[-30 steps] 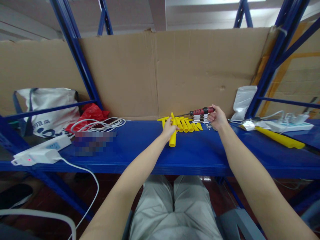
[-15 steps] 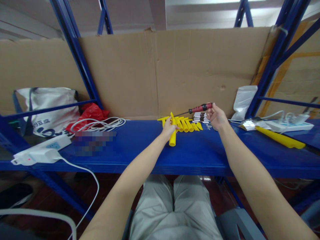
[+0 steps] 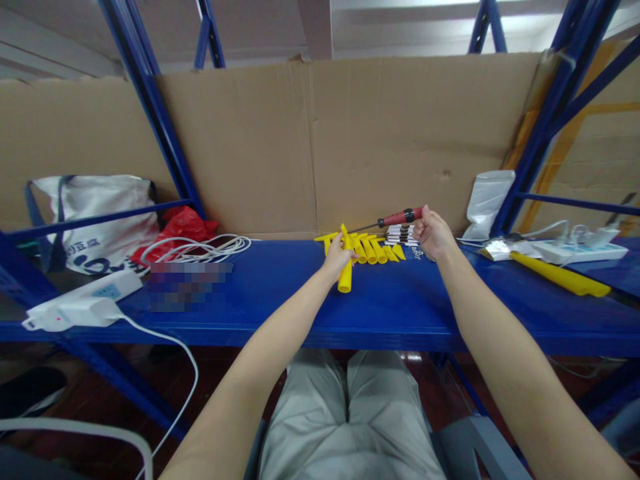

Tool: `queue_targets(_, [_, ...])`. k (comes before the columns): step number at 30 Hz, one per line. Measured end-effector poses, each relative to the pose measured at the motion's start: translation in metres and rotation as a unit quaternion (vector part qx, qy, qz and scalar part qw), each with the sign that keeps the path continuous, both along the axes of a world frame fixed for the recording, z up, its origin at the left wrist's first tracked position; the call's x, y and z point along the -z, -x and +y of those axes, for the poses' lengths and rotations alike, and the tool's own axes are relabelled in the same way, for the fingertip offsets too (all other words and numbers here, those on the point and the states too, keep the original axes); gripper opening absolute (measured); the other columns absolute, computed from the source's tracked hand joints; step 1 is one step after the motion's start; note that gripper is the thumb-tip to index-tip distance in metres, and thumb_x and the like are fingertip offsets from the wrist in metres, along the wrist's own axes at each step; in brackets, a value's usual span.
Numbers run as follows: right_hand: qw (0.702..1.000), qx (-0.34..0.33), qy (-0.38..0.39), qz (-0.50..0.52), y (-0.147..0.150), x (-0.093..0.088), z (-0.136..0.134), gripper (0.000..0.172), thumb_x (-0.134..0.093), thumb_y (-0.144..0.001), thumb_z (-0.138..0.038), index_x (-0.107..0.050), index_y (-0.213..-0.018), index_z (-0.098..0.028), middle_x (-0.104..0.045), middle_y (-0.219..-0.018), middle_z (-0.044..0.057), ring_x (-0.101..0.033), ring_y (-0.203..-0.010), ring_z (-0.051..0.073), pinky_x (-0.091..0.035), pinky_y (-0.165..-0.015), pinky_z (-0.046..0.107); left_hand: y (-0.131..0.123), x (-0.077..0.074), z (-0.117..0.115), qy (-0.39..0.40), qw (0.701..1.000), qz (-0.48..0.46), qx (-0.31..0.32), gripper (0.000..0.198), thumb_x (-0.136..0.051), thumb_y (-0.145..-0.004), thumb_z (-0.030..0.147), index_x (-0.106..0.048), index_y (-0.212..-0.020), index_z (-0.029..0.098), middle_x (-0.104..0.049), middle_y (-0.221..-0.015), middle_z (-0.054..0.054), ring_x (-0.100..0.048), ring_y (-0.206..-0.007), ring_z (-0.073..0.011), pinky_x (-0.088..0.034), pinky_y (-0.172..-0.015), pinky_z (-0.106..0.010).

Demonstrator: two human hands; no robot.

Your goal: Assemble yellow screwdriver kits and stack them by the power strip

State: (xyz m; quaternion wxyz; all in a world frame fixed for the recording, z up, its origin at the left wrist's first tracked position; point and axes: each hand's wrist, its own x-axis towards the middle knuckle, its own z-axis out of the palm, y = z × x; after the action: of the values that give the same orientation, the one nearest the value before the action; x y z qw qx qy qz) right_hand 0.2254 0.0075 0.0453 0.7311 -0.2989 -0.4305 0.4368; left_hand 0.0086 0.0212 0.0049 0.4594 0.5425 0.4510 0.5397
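My left hand (image 3: 338, 259) is closed round a yellow plastic tube (image 3: 345, 272) that stands tilted on the blue shelf (image 3: 280, 300). My right hand (image 3: 434, 234) grips the red and black handle of a screwdriver (image 3: 397, 218); its metal shaft points left toward the top of the tube. Behind the tube lie several more yellow plastic pieces (image 3: 373, 250) and a small stack of white and dark parts (image 3: 400, 235).
A cardboard sheet (image 3: 320, 140) backs the shelf. To the left are coiled white cables (image 3: 200, 249), a red bag (image 3: 183, 227), a white tote bag (image 3: 100, 220) and a power strip (image 3: 75, 303). To the right lie a long yellow tube (image 3: 560, 275), a white pouch (image 3: 487, 200) and another power strip (image 3: 580, 252).
My right hand lifted the screwdriver handle slightly, tilting the shaft down toward the tube top. My left hand and the tube stayed put.
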Motion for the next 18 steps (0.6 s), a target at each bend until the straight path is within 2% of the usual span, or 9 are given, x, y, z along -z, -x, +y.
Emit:
queue_targets(3, [1.0,-0.005,-0.001,0.005,0.0009,-0.0002,-0.0002,0.05,-0.078,-0.067,-0.047,-0.036,-0.064,-0.021,-0.038,-0.043,-0.01,-0.036,-0.037,0.004,-0.029,-0.035,0.016,0.0003,-0.0007,0.0,0.013,1.0,0.005,0.02,0.083,-0.059,-0.062,-0.006,-0.042,-0.137,0.025,-0.058,-0.124,-0.011,-0.061,-0.061,-0.0113,-0.049,-0.05,-0.022])
queue_targets(8, [1.0,0.001,0.004,0.0,-0.0003,0.0009,0.0023,0.054,-0.078,-0.066,-0.048,-0.031,-0.062,-0.021,-0.035,-0.041,-0.01,-0.034,-0.036,0.004,-0.029,-0.035,0.016,0.0004,-0.0022,-0.0017,0.01,1.0,-0.001,0.019,0.083,-0.063,-0.063,-0.003,-0.042,-0.138,0.025,-0.059,-0.122,-0.011,-0.059,-0.058,-0.01,-0.048,-0.048,-0.022])
queue_targets(13, [0.999,0.037,0.023,-0.006,-0.0014,0.0024,0.0073,0.051,-0.075,-0.068,-0.052,-0.033,-0.063,-0.022,-0.036,-0.04,-0.01,-0.035,-0.034,0.005,-0.03,-0.033,0.017,0.0,-0.0039,-0.004,0.008,1.0,0.0,0.019,0.082,-0.065,-0.063,-0.001,-0.042,-0.138,0.024,-0.059,-0.12,-0.011,-0.06,-0.059,-0.0102,-0.049,-0.05,-0.022])
queue_targets(18, [0.997,0.066,0.044,-0.002,0.0022,0.0008,0.0061,0.045,-0.072,-0.073,-0.05,-0.037,-0.065,-0.022,-0.038,-0.039,-0.01,-0.037,-0.033,0.005,-0.031,-0.032,0.017,-0.0003,-0.0066,-0.0075,0.011,1.0,0.003,0.017,0.084,-0.059,-0.063,-0.007,-0.041,-0.139,0.023,-0.058,-0.123,-0.011,-0.057,-0.056,-0.0081,-0.044,-0.044,-0.02])
